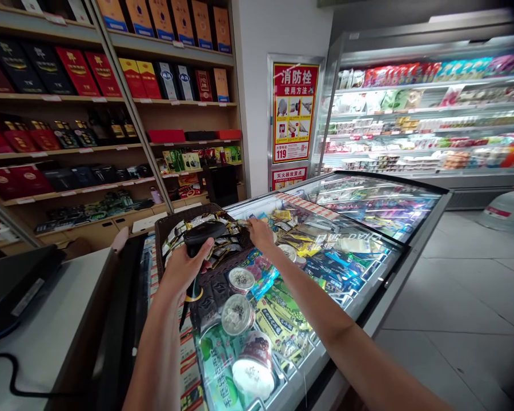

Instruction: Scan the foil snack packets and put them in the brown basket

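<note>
Grasping scanner (204, 230): L hand (185, 268), nr. basket (167, 224) edge. R hand (261, 234) pinching pkt. (242, 223); gap btwn. hands.

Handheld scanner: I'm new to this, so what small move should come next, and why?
Probably tilt the black handheld scanner slightly toward the right hand: the left hand already grips it, its head overlapping the wicker basket in this view, while the right hand, near the basket's right side, seems to pinch something too small to identify.
</note>
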Demonstrator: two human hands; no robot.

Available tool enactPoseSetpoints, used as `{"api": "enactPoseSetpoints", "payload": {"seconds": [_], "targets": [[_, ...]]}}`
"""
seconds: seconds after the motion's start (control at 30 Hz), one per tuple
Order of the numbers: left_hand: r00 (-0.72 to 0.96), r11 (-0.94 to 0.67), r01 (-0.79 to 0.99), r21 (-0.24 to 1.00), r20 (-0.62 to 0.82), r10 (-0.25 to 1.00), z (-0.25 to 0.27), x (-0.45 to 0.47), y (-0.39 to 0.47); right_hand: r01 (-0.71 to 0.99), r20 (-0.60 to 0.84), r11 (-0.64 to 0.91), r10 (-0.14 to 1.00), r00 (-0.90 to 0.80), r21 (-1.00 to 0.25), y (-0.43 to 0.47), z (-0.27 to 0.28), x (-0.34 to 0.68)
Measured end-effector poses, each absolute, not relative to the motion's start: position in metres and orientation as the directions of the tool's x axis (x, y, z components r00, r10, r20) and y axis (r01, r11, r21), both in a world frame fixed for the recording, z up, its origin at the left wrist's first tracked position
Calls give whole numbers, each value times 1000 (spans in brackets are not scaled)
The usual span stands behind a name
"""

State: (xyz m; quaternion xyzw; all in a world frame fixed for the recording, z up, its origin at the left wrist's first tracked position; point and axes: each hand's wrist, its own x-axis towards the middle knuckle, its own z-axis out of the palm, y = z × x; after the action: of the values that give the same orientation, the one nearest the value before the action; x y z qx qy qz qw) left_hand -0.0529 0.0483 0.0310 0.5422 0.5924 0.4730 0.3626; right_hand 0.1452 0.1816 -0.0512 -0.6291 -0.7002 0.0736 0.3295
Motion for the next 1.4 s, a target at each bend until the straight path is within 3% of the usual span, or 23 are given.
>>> {"api": "enactPoseSetpoints", "payload": {"seconds": [0.17,0.3,0.5,0.7,0.87,0.97,1.17,1.4], "targets": [[-136,-37,289,956,80,988,27,-50,50,833,292,-19,932,216,-553,184,-22,178],[-101,-32,242,970,58,993,23,-36,52,779,220,73,972,84,-623,188,-13,214],[-5,-56,282,958,60,998,14,-13,52,435,51,103,990,-128,-895,181,-14,250],[-13,-29,305,952,35,999,10,-10,53,268,73,108,988,-137,-957,180,-15,265],[23,-37,376,926,31,999,6,-9,57,236,86,116,988,-130,-965,183,-16,268],[33,-34,364,931,24,999,6,-10,58,244,58,64,998,-31,-968,190,-21,270],[-59,-18,358,933,42,997,22,-31,55,279,-69,-193,915,398,-941,215,-47,286],[-307,8,348,937,106,946,48,-79,38,507,64,-338,782,620,-793,211,-65,285]]}}
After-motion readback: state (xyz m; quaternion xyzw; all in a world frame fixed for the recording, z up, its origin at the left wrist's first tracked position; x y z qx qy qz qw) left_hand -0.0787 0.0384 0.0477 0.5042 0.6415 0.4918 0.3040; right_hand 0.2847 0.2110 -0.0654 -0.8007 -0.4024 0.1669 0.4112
